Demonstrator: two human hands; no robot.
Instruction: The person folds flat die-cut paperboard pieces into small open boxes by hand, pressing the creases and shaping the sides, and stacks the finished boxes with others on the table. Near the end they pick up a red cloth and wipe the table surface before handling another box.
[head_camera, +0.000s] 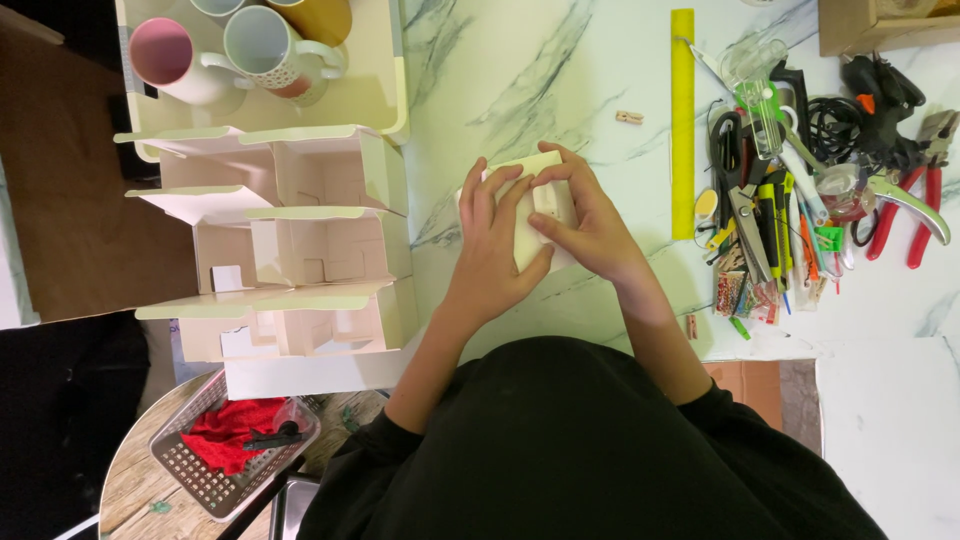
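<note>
Both my hands press on a small pale cardboard box piece (535, 165) lying on the white marble table (520, 70). My left hand (492, 240) lies flat over its left side with fingers spread. The fingers of my right hand (585, 215) curl over its right side and top edge. Most of the cardboard is hidden under my hands.
Three open folded white boxes (300, 240) stand in a row at the left. Above them a tray (385, 95) holds several mugs (262, 45). A yellow ruler (682, 120), scissors (735, 170), pliers (915, 215) and other tools crowd the right. A basket with red cloth (235, 440) sits lower left.
</note>
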